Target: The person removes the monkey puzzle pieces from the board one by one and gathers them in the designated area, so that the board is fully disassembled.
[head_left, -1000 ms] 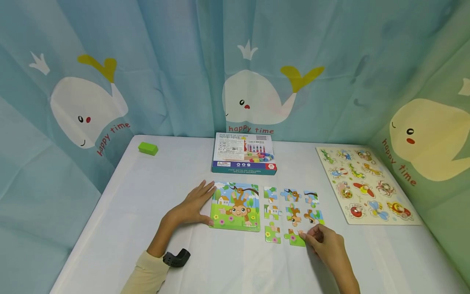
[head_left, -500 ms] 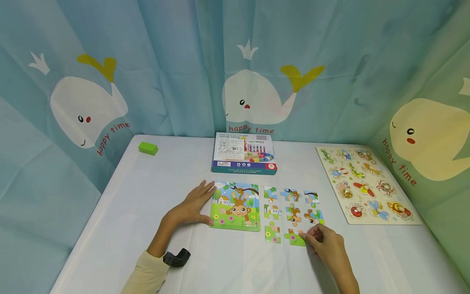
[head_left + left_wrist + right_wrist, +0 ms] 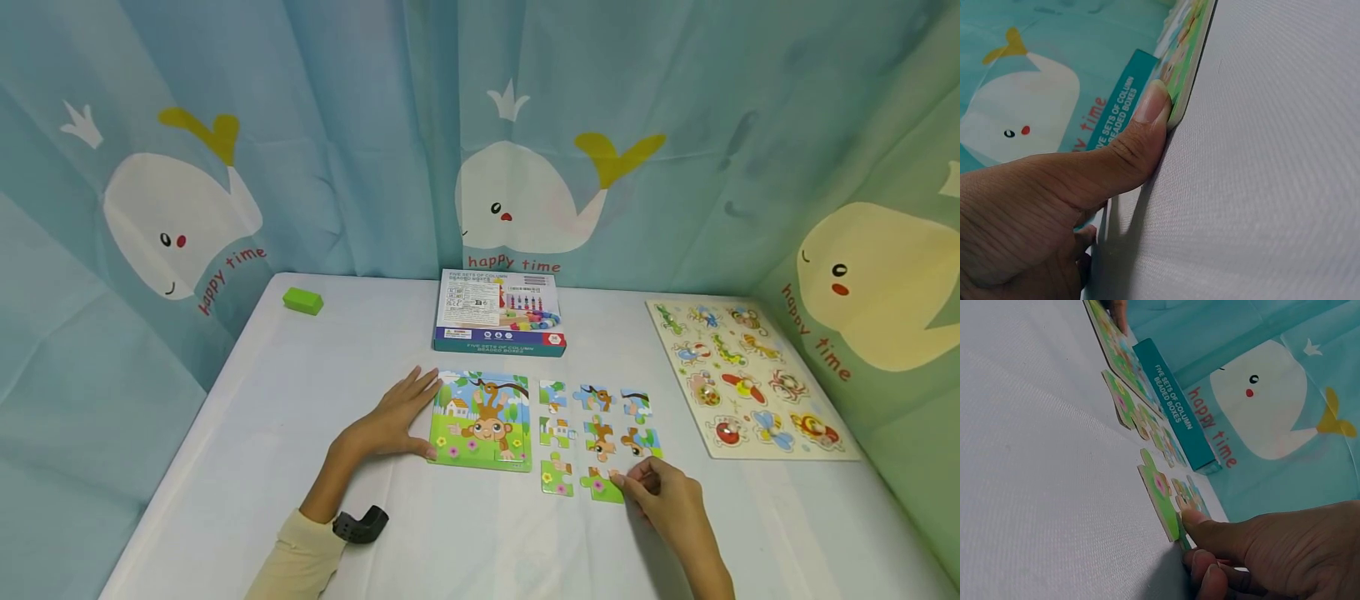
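Observation:
At the middle of the table lies a square monkey puzzle board (image 3: pixel 480 421), its picture facing up. My left hand (image 3: pixel 384 422) rests at its left edge, fingers spread; in the left wrist view the thumb (image 3: pixel 1150 103) touches the board's corner. Loose jigsaw pieces lie in columns to the right of the board, among them a flower piece (image 3: pixel 557 476) and a house piece (image 3: pixel 556 431). My right hand (image 3: pixel 670 497) pinches a puzzle piece (image 3: pixel 1183 532) between thumb and fingers, beside the pink-flower piece (image 3: pixel 1159 490). Most of the pinched piece is hidden by the fingers.
Behind the board stands a flat beaded-boxes carton (image 3: pixel 498 312). An insect peg puzzle (image 3: pixel 750 379) lies at the right. A green block (image 3: pixel 302 302) sits at the back left corner. Blue whale-print curtains (image 3: pixel 375 167) hang around the table's back and sides.

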### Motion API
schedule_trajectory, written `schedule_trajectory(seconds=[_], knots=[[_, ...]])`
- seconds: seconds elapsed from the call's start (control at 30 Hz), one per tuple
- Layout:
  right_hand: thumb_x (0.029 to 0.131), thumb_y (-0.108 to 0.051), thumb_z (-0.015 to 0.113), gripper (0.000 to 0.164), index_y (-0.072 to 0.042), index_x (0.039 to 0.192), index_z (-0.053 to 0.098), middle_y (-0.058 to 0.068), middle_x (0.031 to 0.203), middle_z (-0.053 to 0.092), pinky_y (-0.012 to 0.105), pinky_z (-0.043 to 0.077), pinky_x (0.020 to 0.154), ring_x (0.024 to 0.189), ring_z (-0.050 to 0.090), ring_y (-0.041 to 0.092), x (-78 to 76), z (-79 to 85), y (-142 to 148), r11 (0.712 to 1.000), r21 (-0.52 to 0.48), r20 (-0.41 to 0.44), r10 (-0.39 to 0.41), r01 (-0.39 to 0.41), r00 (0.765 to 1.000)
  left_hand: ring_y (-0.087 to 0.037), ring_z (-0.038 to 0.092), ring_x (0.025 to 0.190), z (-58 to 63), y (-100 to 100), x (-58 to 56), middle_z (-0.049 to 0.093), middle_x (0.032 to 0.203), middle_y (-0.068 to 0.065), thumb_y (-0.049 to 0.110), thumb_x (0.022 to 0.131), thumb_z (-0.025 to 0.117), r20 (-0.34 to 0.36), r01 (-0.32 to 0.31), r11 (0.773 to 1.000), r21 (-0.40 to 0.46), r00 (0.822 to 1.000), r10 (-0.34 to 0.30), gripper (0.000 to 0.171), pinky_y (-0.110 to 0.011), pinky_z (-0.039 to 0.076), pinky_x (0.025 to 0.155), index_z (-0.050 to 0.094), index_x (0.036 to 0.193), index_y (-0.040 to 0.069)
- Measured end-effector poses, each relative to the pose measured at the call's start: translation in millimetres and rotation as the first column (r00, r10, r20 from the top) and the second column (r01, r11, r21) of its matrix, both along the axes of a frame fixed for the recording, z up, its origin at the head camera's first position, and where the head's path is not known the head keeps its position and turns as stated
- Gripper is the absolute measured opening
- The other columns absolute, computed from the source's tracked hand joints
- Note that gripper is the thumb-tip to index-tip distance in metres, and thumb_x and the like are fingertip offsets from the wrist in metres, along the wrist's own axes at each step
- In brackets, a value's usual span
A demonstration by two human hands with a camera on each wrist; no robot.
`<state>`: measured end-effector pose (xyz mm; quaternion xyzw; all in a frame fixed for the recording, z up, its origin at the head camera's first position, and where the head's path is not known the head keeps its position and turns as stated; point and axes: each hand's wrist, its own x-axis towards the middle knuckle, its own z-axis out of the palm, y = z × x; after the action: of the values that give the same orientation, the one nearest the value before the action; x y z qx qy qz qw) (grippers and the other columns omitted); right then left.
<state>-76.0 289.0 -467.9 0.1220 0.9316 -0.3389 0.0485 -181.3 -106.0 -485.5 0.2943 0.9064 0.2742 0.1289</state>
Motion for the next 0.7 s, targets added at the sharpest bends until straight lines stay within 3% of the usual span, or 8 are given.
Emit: schedule_trajectory(seconds=[0.2,0.37,0.47,0.57,0.7], knots=[[0.087,-0.037,0.073,0.033,-0.005,0.083,0.063,0.0,0.065,0.063,0.024,0.046,0.045,0.048,0.055,0.01,-3.1,3.5,0.3,1.0,0.026,-0.011,0.018,-0.018,1.0,-0.042,0.004,0.15,0.3,-0.4,-0.2,0.015,0.163,-0.018,0.045,0.072,0.083,0.002,-0.012,1.0,0.001,1.0,0.012,0.11,-0.06,0.012,0.118,0.024,0.153,0.0],[0.092,-0.036,0.068,0.033,-0.006,0.08,0.061,-0.001,0.057,0.057,0.023,0.04,0.044,0.044,0.049,0.008,-10.8,15.3,-0.3,0.994,0.08,-0.112,0.084,-0.075,0.99,-0.042,0.004,0.15,0.8,-0.2,-0.2,0.016,0.163,-0.018,0.045,0.072,0.082,0.002,-0.01,1.0,0.0,1.0,0.01,0.11,-0.06,0.012,0.119,0.024,0.153,0.0],[0.093,-0.031,0.067,0.029,-0.006,0.081,0.061,0.001,0.057,0.057,0.023,0.04,0.043,0.044,0.048,0.007,-19.8,24.4,-5.3,0.988,0.077,-0.204,0.144,-0.131,0.968,-0.043,0.004,0.15,1.3,-0.2,0.2,0.016,0.163,-0.018,0.045,0.072,0.083,0.003,-0.01,1.0,0.003,1.0,0.01,0.11,-0.06,0.012,0.118,0.025,0.153,-0.001],[0.092,-0.023,0.069,0.02,-0.006,0.083,0.063,0.004,0.063,0.062,0.023,0.043,0.046,0.049,0.051,0.004,-32.2,30.0,-14.3,0.978,0.069,-0.298,0.208,-0.196,0.932,-0.042,0.005,0.15,0.7,-0.2,0.4,0.016,0.163,-0.018,0.045,0.072,0.083,0.001,-0.01,1.0,-0.002,1.0,0.01,0.11,-0.06,0.012,0.118,0.025,0.153,-0.001],[0.092,-0.019,0.069,0.013,-0.008,0.086,0.065,0.005,0.072,0.066,0.022,0.044,0.049,0.056,0.054,0.003,-49.1,32.9,-31.5,0.952,0.058,-0.35,0.3,-0.299,0.887,-0.042,0.004,0.15,-0.5,0.2,0.4,0.015,0.163,-0.017,0.046,0.072,0.082,0.0,-0.006,1.0,-0.006,1.0,0.006,0.11,-0.06,0.013,0.118,0.024,0.153,0.0]])
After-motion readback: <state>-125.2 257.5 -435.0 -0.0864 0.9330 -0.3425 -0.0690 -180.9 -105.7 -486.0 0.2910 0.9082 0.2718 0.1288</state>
